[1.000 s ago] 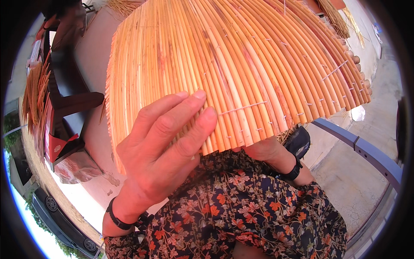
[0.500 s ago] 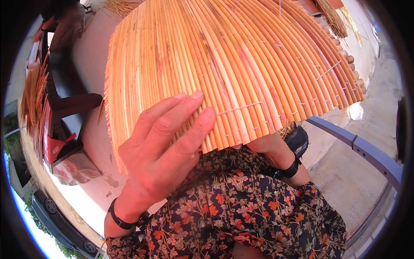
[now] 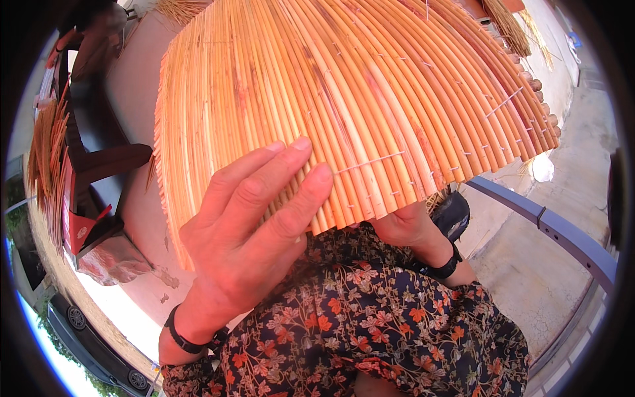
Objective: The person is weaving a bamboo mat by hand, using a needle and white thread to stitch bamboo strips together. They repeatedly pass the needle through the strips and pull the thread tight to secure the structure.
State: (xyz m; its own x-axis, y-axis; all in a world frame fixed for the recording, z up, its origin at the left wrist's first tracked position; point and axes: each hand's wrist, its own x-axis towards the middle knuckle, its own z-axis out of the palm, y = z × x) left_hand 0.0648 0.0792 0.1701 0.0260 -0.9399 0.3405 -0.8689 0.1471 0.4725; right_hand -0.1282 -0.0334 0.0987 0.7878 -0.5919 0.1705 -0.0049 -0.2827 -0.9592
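A mat of orange-tan reeds [image 3: 370, 86], laid side by side and sewn with short white stitches, spreads out over my lap. My left hand [image 3: 245, 218] is at its near edge, with the fingers stretched over the top and the thumb out of sight, apparently under the edge. Beside the fingertips, a pale thread [image 3: 369, 162] crosses several reeds. My right hand [image 3: 402, 225] is beneath the near edge, right of the left hand. The mat covers its fingers, so what they hold cannot be seen.
A grey curved metal bar [image 3: 549, 228] runs along my right. A dark bench-like frame [image 3: 112, 159] stands at left, near a bundle of reeds [image 3: 47, 155] and a rock [image 3: 116, 258]. More straw [image 3: 506, 26] lies at the far right. A dark car [image 3: 92, 344] shows at lower left.
The mat's left side has shifted slightly left. My right hand has moved a little left and more of it shows below the edge. My left hand keeps almost the same place.
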